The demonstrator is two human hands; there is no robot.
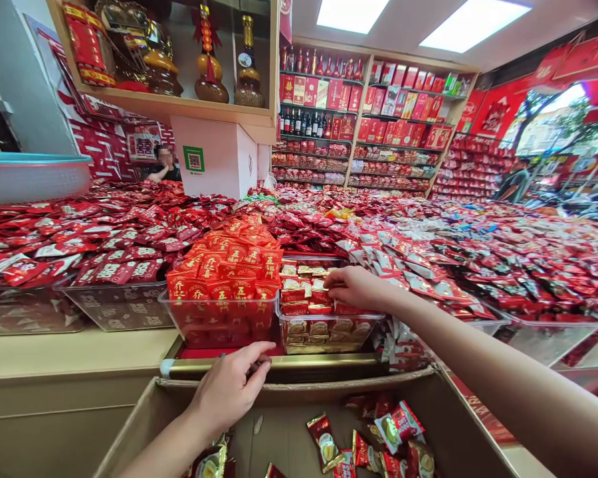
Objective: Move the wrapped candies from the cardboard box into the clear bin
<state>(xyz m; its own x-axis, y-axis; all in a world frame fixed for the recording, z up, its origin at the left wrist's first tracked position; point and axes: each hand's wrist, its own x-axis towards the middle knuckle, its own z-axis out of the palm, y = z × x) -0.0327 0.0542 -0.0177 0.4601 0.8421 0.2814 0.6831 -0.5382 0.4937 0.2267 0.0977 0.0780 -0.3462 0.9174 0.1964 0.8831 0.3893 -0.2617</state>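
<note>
My right hand (356,289) reaches over a clear bin (329,318) of small red and gold packets (299,292), its bent fingers at the packets on the right side. Whether a packet is between those fingers is too small to tell. My left hand (234,382) hovers above the near left part of an open cardboard box (289,418), thumb and fingers a little apart, with nothing visible in it. Loose red and gold packets (323,441) lie on the box bottom, mostly at the right, with some below my left wrist.
Beside the bin stands another bin of orange-red packets (229,285). Bins heaped with red packets (124,259) spread left, right and behind. A gold rail (289,362) runs behind the box. A blue-rimmed basket (30,176) is at left; two people are farther back.
</note>
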